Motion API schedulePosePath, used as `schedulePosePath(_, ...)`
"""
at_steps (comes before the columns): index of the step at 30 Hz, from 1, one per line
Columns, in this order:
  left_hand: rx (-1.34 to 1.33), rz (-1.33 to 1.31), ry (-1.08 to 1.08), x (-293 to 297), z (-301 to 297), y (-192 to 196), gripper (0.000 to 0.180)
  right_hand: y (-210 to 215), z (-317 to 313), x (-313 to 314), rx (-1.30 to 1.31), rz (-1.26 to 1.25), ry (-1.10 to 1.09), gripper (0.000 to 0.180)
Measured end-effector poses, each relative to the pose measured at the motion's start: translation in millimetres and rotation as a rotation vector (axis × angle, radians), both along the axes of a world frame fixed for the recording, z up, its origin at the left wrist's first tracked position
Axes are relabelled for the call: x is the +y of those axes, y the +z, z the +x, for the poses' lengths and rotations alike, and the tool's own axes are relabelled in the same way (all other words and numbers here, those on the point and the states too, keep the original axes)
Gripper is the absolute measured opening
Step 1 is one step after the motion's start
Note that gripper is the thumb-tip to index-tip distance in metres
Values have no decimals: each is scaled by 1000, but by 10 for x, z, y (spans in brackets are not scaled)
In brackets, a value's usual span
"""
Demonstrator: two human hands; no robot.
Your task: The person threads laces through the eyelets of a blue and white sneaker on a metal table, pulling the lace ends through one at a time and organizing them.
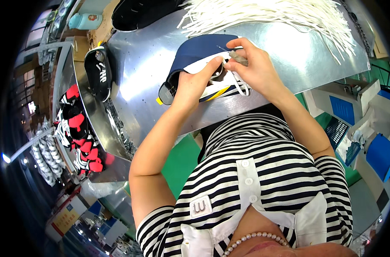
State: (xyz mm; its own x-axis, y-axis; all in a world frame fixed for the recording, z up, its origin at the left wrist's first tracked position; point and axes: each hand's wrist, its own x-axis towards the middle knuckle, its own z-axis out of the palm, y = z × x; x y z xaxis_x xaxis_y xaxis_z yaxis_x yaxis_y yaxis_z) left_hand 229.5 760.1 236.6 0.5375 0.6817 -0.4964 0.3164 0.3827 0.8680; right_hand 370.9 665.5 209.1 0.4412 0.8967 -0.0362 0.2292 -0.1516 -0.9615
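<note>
A navy and white shoe (199, 46) with yellow trim lies on its side near the front edge of the metal table. My left hand (195, 85) is closed on it, thumb pressed at the white edge of its opening and the other fingers hidden inside or behind. Between the fingers of my right hand (260, 72) is a thin-tipped hand tool (239, 58) with a grey-brown wrapped handle. Its fine tip points left over the navy part. Below the right fingers a white shoelace (242, 88) hangs in a loop against the shoe.
Loose white laces (263, 16) are heaped across the table's (137, 81) far side. A black shoe (97, 70) stands at the left, and another dark shoe (139, 13) at the far edge. Red, black and white shoes (77, 128) are piled beyond the left edge, below a turquoise bottle (85, 21).
</note>
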Motion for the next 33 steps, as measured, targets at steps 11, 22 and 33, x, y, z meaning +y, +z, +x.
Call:
schedulePosePath(11,-9,194,37,-148,-42,69,29,192,120,-282,-121,118,152,12)
schedulePosePath(22,-43,301,-41,-128,-82,-26,18,295,215,-181,-224,-8,236,15)
schedulePosePath(33,-188,567,-220,-290,-134,-115,19,246,24,10,-431,-157,306,25)
